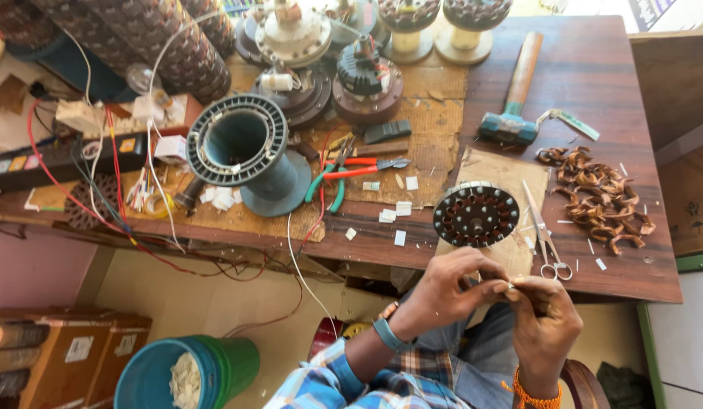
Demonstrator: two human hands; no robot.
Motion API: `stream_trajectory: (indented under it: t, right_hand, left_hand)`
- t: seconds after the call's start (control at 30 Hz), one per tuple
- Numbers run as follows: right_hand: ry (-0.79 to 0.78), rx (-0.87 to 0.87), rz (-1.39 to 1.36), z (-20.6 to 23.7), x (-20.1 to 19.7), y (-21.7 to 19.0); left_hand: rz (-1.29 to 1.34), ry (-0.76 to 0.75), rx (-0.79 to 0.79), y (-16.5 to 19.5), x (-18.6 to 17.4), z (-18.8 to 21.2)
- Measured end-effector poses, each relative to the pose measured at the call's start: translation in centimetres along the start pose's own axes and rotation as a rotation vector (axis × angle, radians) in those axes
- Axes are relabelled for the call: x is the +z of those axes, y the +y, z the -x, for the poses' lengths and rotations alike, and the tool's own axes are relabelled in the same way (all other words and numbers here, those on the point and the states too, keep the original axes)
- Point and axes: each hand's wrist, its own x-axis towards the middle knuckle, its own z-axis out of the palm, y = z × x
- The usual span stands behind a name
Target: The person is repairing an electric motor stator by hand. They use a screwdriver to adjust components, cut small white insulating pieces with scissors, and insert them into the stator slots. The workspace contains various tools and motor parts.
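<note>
My left hand [446, 291] and my right hand [544, 322] meet just off the near edge of the wooden table [593, 68], fingertips pinched together on a tiny pale piece [512, 284] that is too small to identify. Directly beyond them on the table lies a round dark motor stator [476, 214] with copper windings, resting on a cardboard scrap. Silver scissors [544, 238] lie to its right, next to a heap of pulled copper coils [601, 198].
A blue-headed hammer [512, 95], red and green pliers [344, 173], a large teal winding former [244, 151], motor parts at the back, and tangled wires at left crowd the table. Small white paper slips are scattered around. A teal bucket [185, 375] stands on the floor.
</note>
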Motion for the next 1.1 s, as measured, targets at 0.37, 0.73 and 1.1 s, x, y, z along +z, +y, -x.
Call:
stream_trajectory:
  t: [0.37,0.73,1.1]
  right_hand:
    - [-0.161,0.495,-0.657,0.8,-2.6,4.2]
    - [-0.398,0.698,-0.762,1.6,-4.8,6.0]
    - [-0.218,0.261,-0.869,-0.8,-2.9,4.2]
  left_hand:
    - [0.159,-0.234,-0.013,-0.8,-1.0,0.3]
    - [0.245,-0.323,-0.044,-1.7,-0.6,0.9]
    - [-0.407,-0.016,0.285,-2.2,-1.8,-2.7]
